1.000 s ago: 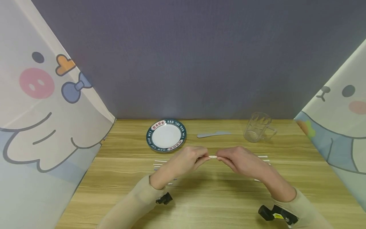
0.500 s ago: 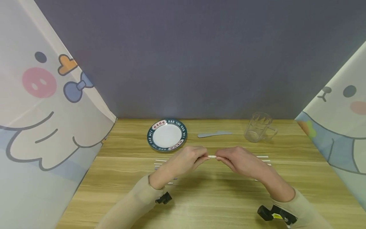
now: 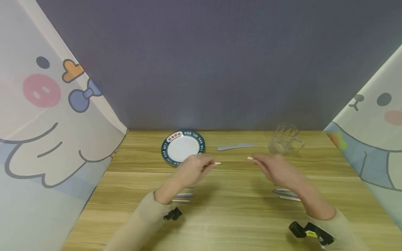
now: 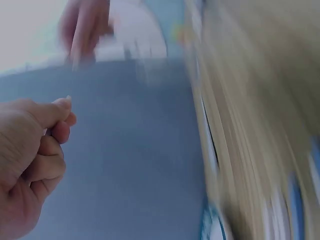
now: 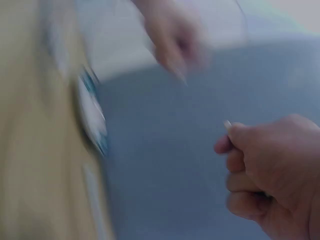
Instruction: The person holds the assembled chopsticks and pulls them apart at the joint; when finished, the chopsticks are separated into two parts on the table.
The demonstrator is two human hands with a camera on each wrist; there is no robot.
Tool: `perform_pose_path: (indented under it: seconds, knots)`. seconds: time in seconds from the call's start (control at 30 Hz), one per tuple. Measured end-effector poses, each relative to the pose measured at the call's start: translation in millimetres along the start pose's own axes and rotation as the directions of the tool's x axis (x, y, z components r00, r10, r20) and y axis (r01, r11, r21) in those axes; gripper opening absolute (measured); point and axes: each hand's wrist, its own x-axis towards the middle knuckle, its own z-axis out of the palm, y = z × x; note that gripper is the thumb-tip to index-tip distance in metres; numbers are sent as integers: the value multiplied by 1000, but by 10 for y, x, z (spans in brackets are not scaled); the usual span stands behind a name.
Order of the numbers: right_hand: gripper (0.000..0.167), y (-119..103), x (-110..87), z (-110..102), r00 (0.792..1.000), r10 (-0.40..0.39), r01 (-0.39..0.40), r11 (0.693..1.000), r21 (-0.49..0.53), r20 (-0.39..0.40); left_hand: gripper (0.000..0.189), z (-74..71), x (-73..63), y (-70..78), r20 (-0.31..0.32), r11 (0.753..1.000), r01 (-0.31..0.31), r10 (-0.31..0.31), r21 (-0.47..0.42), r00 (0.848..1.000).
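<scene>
My left hand (image 3: 191, 170) pinches a small white stick end (image 3: 217, 163) between thumb and fingertips; most of that piece is hidden in the hand. Facing it across a gap, my right hand (image 3: 279, 170) pinches another white stick end (image 3: 250, 158), also mostly covered. Both hands are raised above the wooden table. Slim white and purple sticks (image 3: 183, 196) lie below the left forearm, and similar sticks (image 3: 289, 198) lie near the right wrist. In the wrist views each hand's other fingers are curled, with a pale tip showing at the pinch.
At the back left of the table (image 3: 232, 223) sits a white plate with a dark green rim (image 3: 164, 153). A grey plastic knife (image 3: 235, 147) lies to its right. A clear glass mug (image 3: 282, 139) stands at the back right. Fabric-like partitions enclose the back and sides.
Both hands were together, holding a white stick between them. They have moved apart and slightly up, each with a white end in its fingers. Sticks beneath the forearms show differently.
</scene>
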Motion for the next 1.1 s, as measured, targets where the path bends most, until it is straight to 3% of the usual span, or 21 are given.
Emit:
perform_pose_path:
  seconds: [0.1, 0.23, 0.43, 0.63, 0.83, 1.1]
  knots:
    - [13, 157, -103, -250, 996, 50, -58, 993, -98, -80, 8, -140, -113, -193, -35, 996, 88, -87, 9, 996]
    - [21, 226, -164, -417, 996, 46, -54, 992, -117, -70, 6, -210, -153, -295, -33, 995, 100, -100, -8, 994]
    - [26, 279, -352, -413, 996, 88, -89, 994, -66, -22, 6, -229, -299, -358, -60, 996, 90, -90, -6, 994]
    - [24, 408, -626, -330, 999, 47, -49, 995, -84, -21, 10, -262, -527, -432, -82, 995, 97, -98, -7, 992]
    - [24, 520, -823, -272, 997, 20, -27, 995, -92, -75, 11, -284, -689, -458, -40, 991, 137, -137, -12, 990]
    - [24, 606, -1013, -200, 997, 20, -24, 999, -47, -79, 13, -311, -876, -432, 76, 985, 157, -162, 68, 984]
